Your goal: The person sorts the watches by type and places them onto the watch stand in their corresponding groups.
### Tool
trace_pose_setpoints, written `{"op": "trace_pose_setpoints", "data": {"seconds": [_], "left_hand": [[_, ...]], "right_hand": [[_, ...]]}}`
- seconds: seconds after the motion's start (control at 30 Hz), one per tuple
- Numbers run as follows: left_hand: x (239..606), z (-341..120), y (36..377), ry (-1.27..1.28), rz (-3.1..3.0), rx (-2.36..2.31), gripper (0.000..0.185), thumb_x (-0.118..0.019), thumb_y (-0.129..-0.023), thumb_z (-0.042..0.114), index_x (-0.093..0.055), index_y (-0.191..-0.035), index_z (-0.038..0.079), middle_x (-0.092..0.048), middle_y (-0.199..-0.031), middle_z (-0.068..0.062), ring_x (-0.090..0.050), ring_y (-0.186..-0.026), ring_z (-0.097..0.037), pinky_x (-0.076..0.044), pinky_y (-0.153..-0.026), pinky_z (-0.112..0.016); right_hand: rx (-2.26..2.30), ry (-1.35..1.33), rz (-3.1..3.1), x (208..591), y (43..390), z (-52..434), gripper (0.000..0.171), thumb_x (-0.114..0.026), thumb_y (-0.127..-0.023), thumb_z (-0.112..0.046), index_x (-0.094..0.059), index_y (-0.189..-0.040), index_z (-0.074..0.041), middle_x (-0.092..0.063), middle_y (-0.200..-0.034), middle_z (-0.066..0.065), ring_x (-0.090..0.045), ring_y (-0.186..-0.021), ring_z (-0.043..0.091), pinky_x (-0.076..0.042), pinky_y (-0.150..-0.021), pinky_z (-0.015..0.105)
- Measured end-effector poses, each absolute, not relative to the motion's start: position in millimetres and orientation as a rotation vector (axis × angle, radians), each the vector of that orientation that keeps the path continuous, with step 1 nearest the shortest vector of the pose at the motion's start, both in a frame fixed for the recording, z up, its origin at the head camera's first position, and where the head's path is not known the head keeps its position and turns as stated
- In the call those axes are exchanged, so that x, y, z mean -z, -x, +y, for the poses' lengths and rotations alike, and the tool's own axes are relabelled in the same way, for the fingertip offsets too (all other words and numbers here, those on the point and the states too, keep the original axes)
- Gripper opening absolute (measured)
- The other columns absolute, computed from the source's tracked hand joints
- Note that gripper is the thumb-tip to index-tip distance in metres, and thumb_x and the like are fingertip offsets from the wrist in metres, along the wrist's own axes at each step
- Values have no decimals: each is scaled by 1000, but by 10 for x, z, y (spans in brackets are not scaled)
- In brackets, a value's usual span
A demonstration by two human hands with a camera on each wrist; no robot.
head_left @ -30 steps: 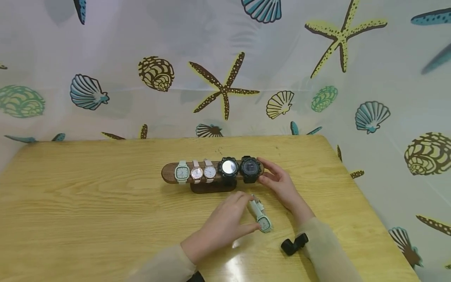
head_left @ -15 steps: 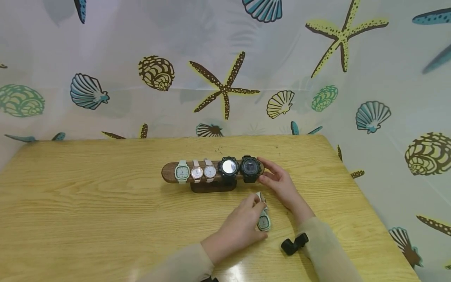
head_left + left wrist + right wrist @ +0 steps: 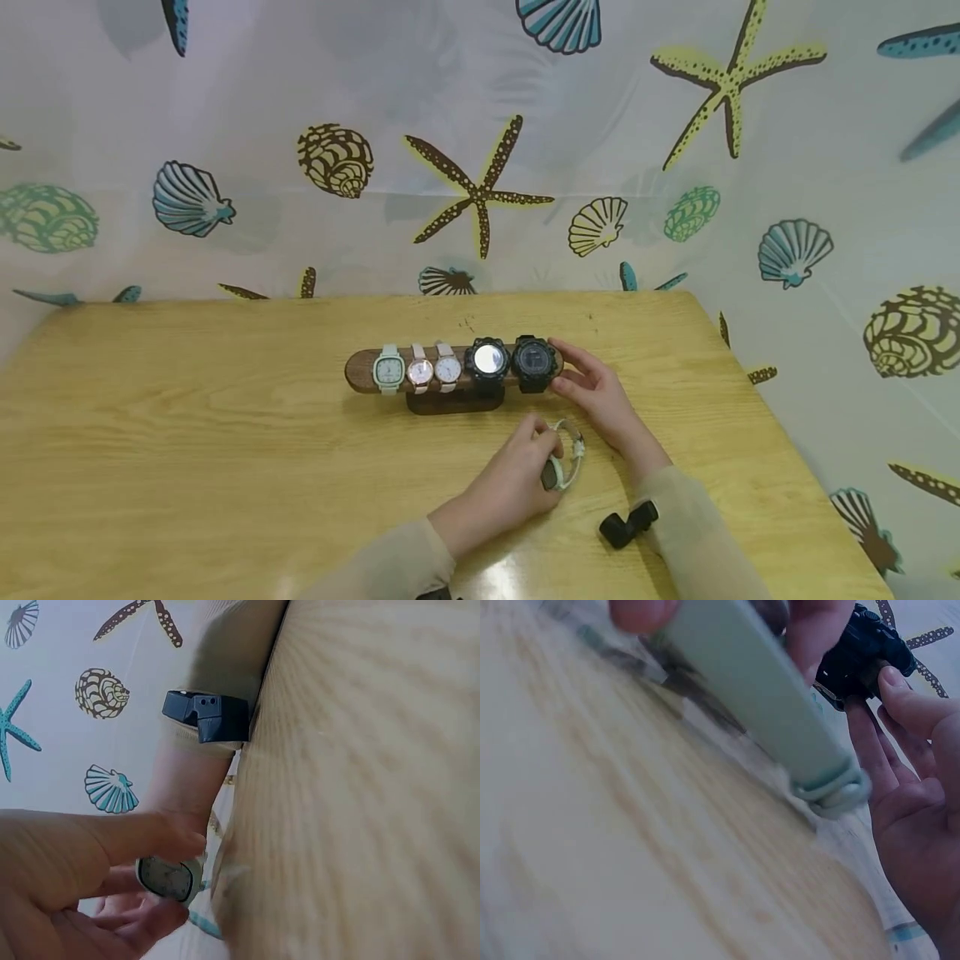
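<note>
My left hand [image 3: 504, 477] pinches a pale green wristwatch [image 3: 552, 473] by its square case, in front of the stand. Its strap [image 3: 754, 690] is buckled into a loop, which stands out to the right of the fingers. The left wrist view shows the dial [image 3: 166, 878] between thumb and fingers. My right hand [image 3: 602, 403] grips the right end of a dark wooden watch stand [image 3: 362, 371], thumb in front and fingers behind. Nearest to it on the bar sits a black digital watch [image 3: 533, 358].
Along the bar, left of that one, are another black watch [image 3: 489, 358], two small watches with pale straps [image 3: 447, 368] and a pale green square watch [image 3: 388, 370]. A wooden table [image 3: 187, 433] lies beneath, with a shell-patterned cloth [image 3: 262, 100] behind and to the right.
My left hand has moved right, closed on the loose green watch and turned it, so its strap loop now faces right. The right hand stays at the stand's end.
</note>
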State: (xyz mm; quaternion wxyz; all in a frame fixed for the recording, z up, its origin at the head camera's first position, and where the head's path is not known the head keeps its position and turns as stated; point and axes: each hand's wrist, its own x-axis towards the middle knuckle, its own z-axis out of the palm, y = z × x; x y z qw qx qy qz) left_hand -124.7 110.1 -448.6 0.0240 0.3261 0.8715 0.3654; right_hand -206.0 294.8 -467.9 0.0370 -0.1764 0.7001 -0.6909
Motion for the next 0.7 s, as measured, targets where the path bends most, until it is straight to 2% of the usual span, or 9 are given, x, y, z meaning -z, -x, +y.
{"op": "trace_pose_setpoints", "data": {"seconds": [0.17, 0.33, 0.57, 0.7], "left_hand": [[4422, 1072, 1270, -1018, 2661, -1120, 42, -84, -62, 4, -67, -101, 8, -54, -102, 1, -52, -90, -11, -49, -83, -21], [4355, 1011, 1293, -1018, 2592, -1116, 41, -82, -62, 5, -68, -100, 11, -55, -95, 5, -53, -85, -11, -48, -77, -20], [4184, 906, 1314, -942, 2155, -1540, 35, -75, -68, -13, -63, -98, 1, -47, -97, -4, -64, -86, -14, -54, -76, -19], [3944, 775, 1331, -1055, 2116, -1663, 35, -76, -71, -10, -65, -101, 4, -48, -99, -9, -63, -86, -15, -55, -78, -26]], "right_hand": [[2117, 543, 2149, 4687, 2056, 2948, 55, -62, -94, -8, -41, -144, -6, -37, -149, 10, -51, -123, 24, -48, -95, 33], [2137, 546, 2111, 4700, 2038, 2937, 56, -62, -93, -8, -40, -144, -5, -36, -149, 12, -52, -121, 23, -49, -94, 34], [2181, 575, 2041, 4700, 2029, 2923, 54, -59, -94, -5, -39, -145, -4, -40, -144, 13, -58, -109, 19, -51, -91, 32], [2160, 556, 2085, 4689, 2039, 2931, 53, -60, -95, -7, -41, -144, -7, -42, -142, 12, -59, -108, 19, -51, -87, 30]]}}
